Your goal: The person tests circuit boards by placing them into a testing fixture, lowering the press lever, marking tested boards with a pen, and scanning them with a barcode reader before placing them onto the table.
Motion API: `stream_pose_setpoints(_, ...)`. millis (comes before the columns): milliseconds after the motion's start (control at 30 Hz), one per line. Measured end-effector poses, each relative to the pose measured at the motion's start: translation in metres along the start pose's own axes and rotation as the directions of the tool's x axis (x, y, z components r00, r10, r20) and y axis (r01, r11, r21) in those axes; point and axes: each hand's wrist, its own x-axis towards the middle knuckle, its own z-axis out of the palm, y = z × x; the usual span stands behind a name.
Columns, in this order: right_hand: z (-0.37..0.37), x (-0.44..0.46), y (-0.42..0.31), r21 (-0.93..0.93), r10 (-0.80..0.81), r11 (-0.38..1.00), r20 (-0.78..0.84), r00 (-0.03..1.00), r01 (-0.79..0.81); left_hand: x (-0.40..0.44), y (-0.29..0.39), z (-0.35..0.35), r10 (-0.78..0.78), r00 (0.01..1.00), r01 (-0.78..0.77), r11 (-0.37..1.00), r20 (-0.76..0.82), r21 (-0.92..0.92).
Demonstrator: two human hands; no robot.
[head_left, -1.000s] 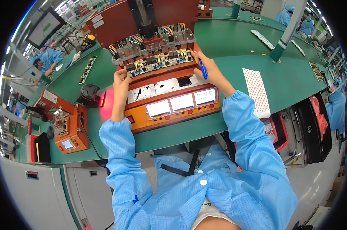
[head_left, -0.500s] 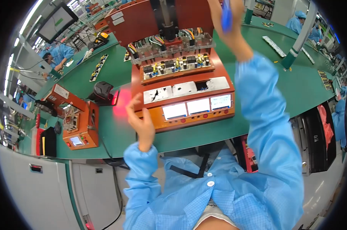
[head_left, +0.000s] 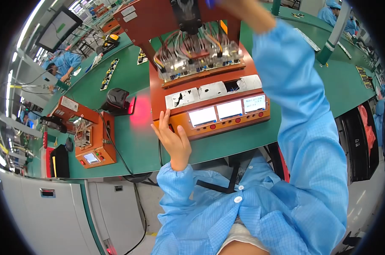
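A large red-orange test fixture point(head_left: 158, 87) stands before me, with lit screens on its front panel point(head_left: 218, 117). Its clear plate point(head_left: 201, 61), full of wires, is down on the circuit board point(head_left: 207, 70), most of which it hides. At the top edge, my blurred right hand point(head_left: 243, 12) is closed on a blue handle point(head_left: 210, 3), partly cut off by the frame. My left hand point(head_left: 174, 140) is open, its fingertips resting against the front left corner of the fixture.
Left of the fixture sit a black scanner point(head_left: 116, 102) casting red light and a smaller orange tester point(head_left: 97, 138). Circuit boards point(head_left: 110, 74) lie on the green table point(head_left: 137, 153). A black bin point(head_left: 358, 140) stands at right; co-workers point(head_left: 65, 63) sit farther off.
My right hand has swung up and left with the blue handle. The clear plate has come down onto the board. My left hand has shifted right and down, to the fixture's corner.
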Motion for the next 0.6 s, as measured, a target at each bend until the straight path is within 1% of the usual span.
stream_pose_setpoints(33,0.002,-0.026,-0.002,-0.079,-0.102,0.991,0.064,0.993,0.107,0.000,0.000,0.000,-0.003,1.000,0.003,1.000,0.000,0.005)
stream_pose_setpoints(67,0.004,-0.043,0.001,-0.114,-0.287,0.950,0.050,0.957,0.291,-0.001,0.000,0.001,-0.007,1.000,0.007,1.000,-0.002,0.010)
stream_pose_setpoints(133,-0.004,-0.054,-0.001,-0.103,-0.307,0.945,0.050,0.950,0.311,-0.001,0.001,0.001,-0.008,1.000,0.008,1.000,-0.006,0.020)
stream_pose_setpoints(167,-0.015,-0.058,-0.011,-0.061,-0.140,0.988,0.065,0.988,0.144,0.001,0.002,0.002,-0.014,1.000,0.014,1.000,-0.017,0.013)
stream_pose_setpoints(233,-0.034,-0.075,-0.041,-0.062,0.073,0.996,0.082,0.994,-0.068,-0.001,0.003,0.000,-0.022,1.000,0.022,1.000,-0.004,0.002)
stream_pose_setpoints(300,-0.052,-0.085,-0.068,-0.136,0.114,0.985,0.080,0.990,-0.103,0.000,0.003,0.001,-0.029,1.000,0.029,1.000,-0.002,0.000)
stream_pose_setpoints(333,-0.057,-0.101,-0.069,-0.091,0.139,0.986,-0.031,0.990,-0.141,-0.001,0.003,0.002,-0.029,1.000,0.029,1.000,-0.005,-0.001)
stream_pose_setpoints(400,-0.072,-0.142,-0.074,-0.030,0.352,0.936,0.017,0.936,-0.352,-0.002,0.003,0.002,-0.024,1.000,0.024,1.000,-0.008,-0.001)
stream_pose_setpoints(433,-0.086,-0.164,-0.074,-0.127,0.483,0.874,0.124,0.866,-0.469,-0.002,0.003,0.002,-0.027,1.000,0.027,1.000,-0.006,0.003)
stream_pose_setpoints(467,-0.105,-0.186,-0.074,-0.234,0.607,0.792,0.212,0.766,-0.564,-0.001,0.004,0.002,-0.029,1.000,0.029,1.000,-0.003,0.008)
stream_pose_setpoints(500,-0.118,-0.201,-0.075,-0.174,0.735,0.676,0.215,0.643,-0.716,-0.001,0.005,0.002,-0.030,1.000,0.030,0.999,0.000,0.014)
stream_pose_setpoints(533,-0.129,-0.213,-0.076,-0.112,0.835,0.532,0.230,0.499,-0.839,-0.001,0.005,0.002,-0.032,0.999,0.032,0.999,0.001,0.017)
stream_pose_setpoints(567,-0.137,-0.225,-0.075,-0.052,0.904,0.365,0.258,0.341,-0.929,-0.002,0.005,0.003,-0.035,0.999,0.035,0.999,0.001,0.020)
stream_pose_setpoints(600,-0.142,-0.239,-0.071,0.105,0.898,0.366,0.221,0.381,-0.925,-0.002,0.005,0.003,-0.037,0.999,0.037,0.999,0.001,0.025)
